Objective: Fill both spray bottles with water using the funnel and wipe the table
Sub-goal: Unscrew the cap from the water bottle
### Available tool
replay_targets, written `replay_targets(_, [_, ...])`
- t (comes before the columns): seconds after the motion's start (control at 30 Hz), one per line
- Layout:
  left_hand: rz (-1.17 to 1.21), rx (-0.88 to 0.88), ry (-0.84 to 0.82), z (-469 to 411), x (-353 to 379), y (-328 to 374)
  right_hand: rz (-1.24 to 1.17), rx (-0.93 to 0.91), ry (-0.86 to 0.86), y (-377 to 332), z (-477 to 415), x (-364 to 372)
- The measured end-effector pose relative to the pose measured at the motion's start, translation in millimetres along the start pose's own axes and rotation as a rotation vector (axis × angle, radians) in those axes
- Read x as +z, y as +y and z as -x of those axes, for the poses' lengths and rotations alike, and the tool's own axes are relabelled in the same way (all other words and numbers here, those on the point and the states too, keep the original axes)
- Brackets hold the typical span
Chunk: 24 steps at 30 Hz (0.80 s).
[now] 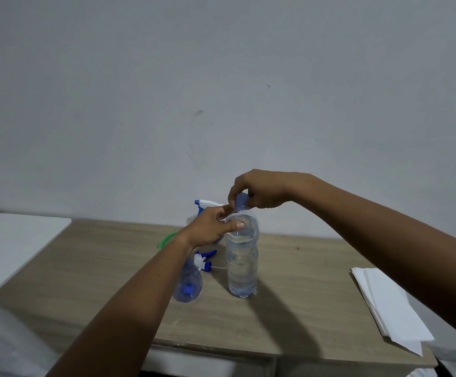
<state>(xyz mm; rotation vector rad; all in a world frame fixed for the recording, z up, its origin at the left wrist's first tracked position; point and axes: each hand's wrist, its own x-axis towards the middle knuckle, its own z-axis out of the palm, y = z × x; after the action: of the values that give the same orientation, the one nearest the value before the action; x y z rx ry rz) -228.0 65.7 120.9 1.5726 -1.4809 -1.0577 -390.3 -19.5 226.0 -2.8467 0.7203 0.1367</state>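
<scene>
A clear water bottle (242, 263), nearly full, stands upright on the wooden table (107, 268). My left hand (212, 227) grips its shoulder. My right hand (259, 190) pinches its blue cap (242, 201) from above. A clear spray bottle (188, 284) stands just left of it, with a detached blue and white spray head (204, 261) lying beside it. A second spray bottle with its blue and white trigger head (203, 205) is behind my left hand, mostly hidden. A sliver of the green funnel (167, 239) shows behind my left forearm.
Folded white paper towels (390, 308) lie at the table's right edge. A white surface (12, 240) adjoins the table on the left. A grey wall stands right behind the table.
</scene>
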Motion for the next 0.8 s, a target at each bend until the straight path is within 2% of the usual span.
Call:
replay_targets(0.13, [-0.002, 0.001, -0.005, 2.5, 0.6, 2.4, 0.003, 0.0, 0.031, -1.4, -4.5, 1.1])
replay_targets(0.3, [-0.001, 0.001, -0.018, 6.2, 0.1, 2.8, -0.142, 0.054, 0.16, 10.6, 1.4, -4.0])
replay_targets(0.47, [0.042, 0.021, -0.033, 3.8, 3.0, 0.6, -0.556, 0.152, 0.481, 35.7, 21.8, 25.3])
replay_targets(0.57, [0.082, 0.052, -0.015, 5.9, 7.8, 0.7, -0.775, 0.39, 0.665, 52.5, 34.1, 99.5])
replay_targets(0.67, [0.1, 0.065, -0.006, 5.3, 11.8, -1.8, -0.8, 0.63, 0.587, 58.1, 45.3, 192.2])
replay_targets(0.8, [0.103, 0.087, 0.011, 4.4, 16.6, -4.9, -0.76, 0.764, 0.388, 51.8, 50.2, 278.2])
